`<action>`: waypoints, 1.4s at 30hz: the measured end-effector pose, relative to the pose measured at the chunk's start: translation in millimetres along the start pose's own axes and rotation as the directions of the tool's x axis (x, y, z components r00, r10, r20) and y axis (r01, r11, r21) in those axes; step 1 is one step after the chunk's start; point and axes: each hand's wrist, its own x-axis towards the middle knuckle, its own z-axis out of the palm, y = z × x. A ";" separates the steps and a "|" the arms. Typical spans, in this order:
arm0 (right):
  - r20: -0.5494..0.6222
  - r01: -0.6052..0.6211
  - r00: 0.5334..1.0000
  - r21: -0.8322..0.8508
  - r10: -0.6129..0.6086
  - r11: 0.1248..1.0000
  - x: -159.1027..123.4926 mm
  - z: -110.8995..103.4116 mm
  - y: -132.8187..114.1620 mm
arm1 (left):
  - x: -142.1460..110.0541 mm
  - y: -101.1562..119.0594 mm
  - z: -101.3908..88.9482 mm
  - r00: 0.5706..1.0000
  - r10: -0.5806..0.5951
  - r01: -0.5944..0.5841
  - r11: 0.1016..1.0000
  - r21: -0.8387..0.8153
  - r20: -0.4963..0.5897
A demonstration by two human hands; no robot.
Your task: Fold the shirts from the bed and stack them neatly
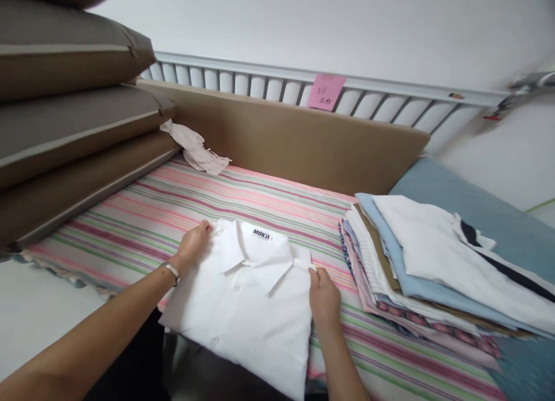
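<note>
A white collared shirt (pixel 249 297), folded into a rectangle with its collar and buttons facing up, lies in front of me at the near edge of the striped sheet. Its lower end hangs over that edge. My left hand (pixel 195 242), a bracelet on its wrist, pinches the shirt at the upper left corner. On the other side, my right hand (pixel 325 297) grips the upper right edge between thumb and fingers. A dark-lettered label (pixel 262 234) shows inside the collar.
To the right sits a stack of folded clothes (pixel 416 262), white garment on top. Brown cushions (pixel 78 112) are piled at the left. A crumpled pale cloth (pixel 197 149) lies by a brown board (pixel 281 138) at the back. A pink note (pixel 327 92) hangs on the white radiator (pixel 225 82).
</note>
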 end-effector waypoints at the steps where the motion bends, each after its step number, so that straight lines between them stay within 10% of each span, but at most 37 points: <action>1: 0.027 -0.025 0.999 -0.038 0.026 0.999 1.3 4.8 0.1 | 1.6 0.5 6.5 0.999 -0.006 0.004 0.999 0.050 0.050; 6: 0.080 -0.063 0.994 -0.108 0.072 0.992 6.8 23.5 1.2 | 3.8 0.5 27.0 0.991 -0.037 0.031 0.998 0.045 0.126; 15: 0.146 -0.020 0.989 -0.003 0.020 1.000 5.1 10.8 7.9 | -33.3 -29.1 -5.7 0.971 -0.204 0.234 0.924 -0.302 0.128; 26: 0.090 -0.154 0.988 0.473 0.126 0.867 -55.5 -8.3 33.4 | -74.3 -38.8 -13.9 0.914 -0.286 0.399 0.760 -0.514 0.287; 32: 0.118 -0.232 0.973 0.572 0.200 0.787 -81.3 8.7 38.8 | -73.5 -33.6 -10.6 0.972 -0.211 0.234 0.875 -0.423 0.102; 37: 0.094 -0.189 0.982 0.540 0.165 0.820 -84.5 10.5 32.3 | -84.1 -31.4 -5.3 0.996 -0.088 0.089 0.996 -0.025 0.008; 42: 0.086 -0.147 0.989 0.416 0.122 0.897 -82.5 3.8 20.9 | -95.4 -28.0 9.8 0.962 0.229 -0.226 0.973 0.041 -0.146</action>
